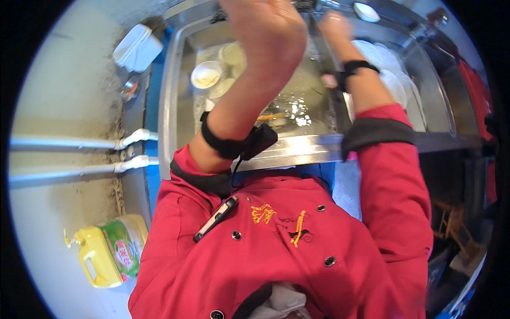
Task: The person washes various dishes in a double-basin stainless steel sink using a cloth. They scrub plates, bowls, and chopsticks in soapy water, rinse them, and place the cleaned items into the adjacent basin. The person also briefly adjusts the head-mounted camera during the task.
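Observation:
My left hand [275, 20] is raised over the far side of a water-filled stainless steel sink basin [169, 99]. Its fingers run into the top edge of the picture, so anything in its grasp is hidden. Blurred, my right hand [336, 27] hovers near the divider at the back, and its fingers cannot be made out. Below the left arm, a white bowl [206, 75] and several other pale bowls [233, 55] sit in the cloudy water. White plates [392, 85] lie in the right-hand basin [434, 95], past my right forearm.
A small white dish [366, 12] rests on the back ledge. Left of the sink stand a white plastic tub [137, 48] and white pipes [137, 162]. A yellow detergent jug [113, 251] is lower left. The steel front rim [306, 149] runs close to my body.

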A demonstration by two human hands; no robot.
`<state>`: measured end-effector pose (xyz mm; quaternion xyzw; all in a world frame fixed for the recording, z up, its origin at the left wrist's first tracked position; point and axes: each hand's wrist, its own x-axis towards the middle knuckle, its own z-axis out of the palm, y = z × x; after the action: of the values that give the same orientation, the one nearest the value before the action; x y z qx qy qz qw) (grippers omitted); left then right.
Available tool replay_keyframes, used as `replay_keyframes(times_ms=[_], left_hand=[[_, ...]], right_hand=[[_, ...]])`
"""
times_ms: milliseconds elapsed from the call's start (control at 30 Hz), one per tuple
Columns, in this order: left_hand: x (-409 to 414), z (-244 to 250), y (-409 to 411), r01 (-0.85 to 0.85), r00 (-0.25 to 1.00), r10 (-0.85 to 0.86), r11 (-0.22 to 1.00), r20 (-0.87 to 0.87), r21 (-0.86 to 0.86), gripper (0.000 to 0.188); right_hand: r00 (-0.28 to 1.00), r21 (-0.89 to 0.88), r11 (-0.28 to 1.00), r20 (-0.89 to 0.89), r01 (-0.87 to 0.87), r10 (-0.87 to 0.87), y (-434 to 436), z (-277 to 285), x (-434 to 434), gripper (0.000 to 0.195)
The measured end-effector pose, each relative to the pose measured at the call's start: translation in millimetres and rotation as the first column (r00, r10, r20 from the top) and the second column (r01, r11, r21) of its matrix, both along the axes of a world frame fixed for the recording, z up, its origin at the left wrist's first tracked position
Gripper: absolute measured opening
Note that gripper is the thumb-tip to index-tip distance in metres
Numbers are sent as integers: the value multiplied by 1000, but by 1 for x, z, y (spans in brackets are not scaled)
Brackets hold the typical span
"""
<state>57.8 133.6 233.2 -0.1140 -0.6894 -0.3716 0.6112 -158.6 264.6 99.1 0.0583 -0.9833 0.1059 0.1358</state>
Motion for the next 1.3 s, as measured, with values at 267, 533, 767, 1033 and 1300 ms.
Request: replay_keyframes(times_ms=[267, 533, 767, 1033, 1300], left_hand=[[1, -12, 92, -127, 974, 189, 909, 122, -397, 52], [24, 23, 84, -14, 956, 99, 956, 277, -293, 54], [59, 35, 89, 258, 928, -164, 930, 334, -262, 60], [48, 4, 98, 127, 944, 11, 911, 331, -392, 53], [-11, -8, 38, 503, 783, -504, 858, 364, 108, 47]], right_hand=[[985, -409, 907, 85, -100, 147, -141, -31, 84, 24], [983, -581, 795, -59, -176, 175, -157, -84, 94, 22], [945, -441, 844, -33, -306, 325, -169, -82, 115, 19], [963, -334, 904, -59, -267, 263, -153, -72, 110, 15], [862, -180, 935, 367, -304, 351, -126, -150, 121, 24]])
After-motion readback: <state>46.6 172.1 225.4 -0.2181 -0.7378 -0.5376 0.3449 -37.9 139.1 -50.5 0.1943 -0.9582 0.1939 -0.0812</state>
